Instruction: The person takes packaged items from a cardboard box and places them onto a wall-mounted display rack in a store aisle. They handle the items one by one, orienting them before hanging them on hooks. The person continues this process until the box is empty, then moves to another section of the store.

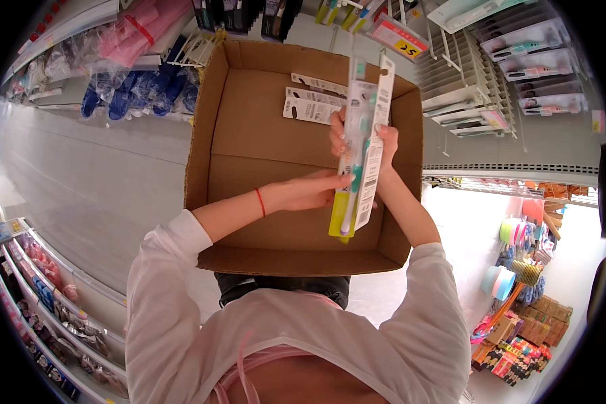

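Packaged toothbrushes (356, 146) stand upright in a bundle between both hands, above an open cardboard box (262, 260). My left hand (315, 192), with a red string at its wrist, grips the lower part, its thumb over the clear front. My right hand (390, 144) holds the upper part by the white card backing; some of its fingers show at the far side of the bundle. Several more white-backed packages (308, 108) lie in the upper right part of the box, partly hidden behind the hands and the bundle.
Toothbrush packs (527, 48) hang on hooks at the upper right, beside a price sign (399, 38). Blue slippers in plastic (123, 96) hang at the upper left. Shelves with bagged goods (65, 323) stand at the lower left. Stacked cartons (545, 320) lie at the lower right.
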Demonstrator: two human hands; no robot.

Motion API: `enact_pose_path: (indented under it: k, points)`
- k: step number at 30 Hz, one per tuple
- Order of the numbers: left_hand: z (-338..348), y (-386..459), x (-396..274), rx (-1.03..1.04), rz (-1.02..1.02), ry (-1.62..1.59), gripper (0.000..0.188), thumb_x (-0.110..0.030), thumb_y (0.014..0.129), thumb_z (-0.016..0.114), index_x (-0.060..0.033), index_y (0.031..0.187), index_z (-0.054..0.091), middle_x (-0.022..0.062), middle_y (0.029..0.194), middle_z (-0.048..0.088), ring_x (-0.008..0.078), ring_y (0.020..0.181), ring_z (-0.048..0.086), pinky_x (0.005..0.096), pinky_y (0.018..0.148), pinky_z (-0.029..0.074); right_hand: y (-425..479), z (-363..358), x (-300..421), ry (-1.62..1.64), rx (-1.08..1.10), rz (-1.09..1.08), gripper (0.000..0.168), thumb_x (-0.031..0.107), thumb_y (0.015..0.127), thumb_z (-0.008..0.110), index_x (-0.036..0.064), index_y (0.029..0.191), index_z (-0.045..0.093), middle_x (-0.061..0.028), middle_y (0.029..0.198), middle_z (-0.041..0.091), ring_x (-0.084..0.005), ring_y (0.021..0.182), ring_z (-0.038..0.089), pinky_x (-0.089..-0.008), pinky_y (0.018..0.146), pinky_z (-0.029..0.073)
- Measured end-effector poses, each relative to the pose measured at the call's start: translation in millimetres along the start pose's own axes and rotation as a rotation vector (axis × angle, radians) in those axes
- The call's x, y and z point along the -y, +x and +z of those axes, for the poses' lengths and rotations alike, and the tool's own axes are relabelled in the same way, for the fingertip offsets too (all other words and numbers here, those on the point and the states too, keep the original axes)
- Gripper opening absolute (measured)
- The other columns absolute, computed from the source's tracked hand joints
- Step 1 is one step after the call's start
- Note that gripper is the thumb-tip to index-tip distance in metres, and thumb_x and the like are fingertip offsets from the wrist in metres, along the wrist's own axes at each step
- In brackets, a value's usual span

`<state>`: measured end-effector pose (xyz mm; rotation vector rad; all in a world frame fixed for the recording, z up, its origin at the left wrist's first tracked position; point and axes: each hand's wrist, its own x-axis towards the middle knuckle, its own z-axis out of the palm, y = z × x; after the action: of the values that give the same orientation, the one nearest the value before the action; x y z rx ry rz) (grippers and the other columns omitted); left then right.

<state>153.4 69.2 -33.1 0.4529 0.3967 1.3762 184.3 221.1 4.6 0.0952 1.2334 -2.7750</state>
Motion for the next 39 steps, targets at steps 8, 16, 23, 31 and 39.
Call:
enact_pose_path:
  k: [8, 16, 23, 31, 39]
  points:
    - [10.0, -7.6, -12.2, -0.291, 0.019, 0.013, 0.059, -0.014, 0.076, 0.068, -0.0046, 0.127, 0.040, 0.0094, 0.123, 0.050, 0.0225, 0.113, 0.049, 0.0386, 0.099, 0.036, 1.0, 13.8, -3.0, -0.096, 0.108, 0.141, 0.073, 0.043, 0.072, 0.059, -0.003, 0.125, 0.040, -0.0157, 0.102, 0.055, -0.0242, 0.093, 0.055, -0.0360, 0.083, 0.047]
    - [8.6, -5.5, -24.6, -0.492, 0.268, 0.178, 0.049, -0.008, 0.075, 0.068, -0.0026, 0.120, 0.048, 0.0064, 0.109, 0.058, 0.0152, 0.103, 0.054, 0.0306, 0.089, 0.042, -1.9, -11.6, 5.9, -0.832, -0.235, -0.179, 0.087, 0.019, 0.065, 0.079, -0.001, 0.133, 0.029, -0.0150, 0.118, 0.051, -0.0227, 0.101, 0.056, -0.0337, 0.083, 0.048]
    - [1.4, -4.4, -32.7, -0.710, 0.273, 0.217, 0.043, -0.011, 0.073, 0.071, -0.0024, 0.111, 0.054, 0.0055, 0.101, 0.062, 0.0137, 0.095, 0.058, 0.0292, 0.084, 0.044, 0.5, 5.1, 7.1, -1.188, -0.204, -0.226, 0.060, 0.014, 0.078, 0.066, -0.002, 0.128, 0.038, -0.0139, 0.097, 0.060, -0.0157, 0.085, 0.058, -0.0289, 0.072, 0.049]
    - [-7.3, -9.4, -45.8, -0.637, 0.315, -0.076, 0.036, -0.011, 0.078, 0.061, 0.0037, 0.109, 0.050, 0.0152, 0.101, 0.061, 0.0221, 0.093, 0.061, 0.0339, 0.084, 0.047, 10.0, -16.8, 36.4, -1.316, -0.169, -0.410, 0.034, 0.005, 0.091, 0.043, -0.002, 0.124, 0.044, -0.0112, 0.101, 0.052, -0.0188, 0.076, 0.055, -0.0289, 0.070, 0.047]
    - [-3.1, -17.8, -54.9, -0.646, 0.321, -0.019, 0.034, -0.013, 0.075, 0.062, 0.0047, 0.103, 0.051, 0.0151, 0.094, 0.062, 0.0185, 0.080, 0.062, 0.0320, 0.078, 0.050, 23.6, -14.9, 85.3, -1.831, -0.183, -0.402, 0.029, 0.010, 0.078, 0.063, 0.004, 0.105, 0.058, -0.0113, 0.083, 0.059, -0.0270, 0.069, 0.059, -0.0325, 0.062, 0.048]
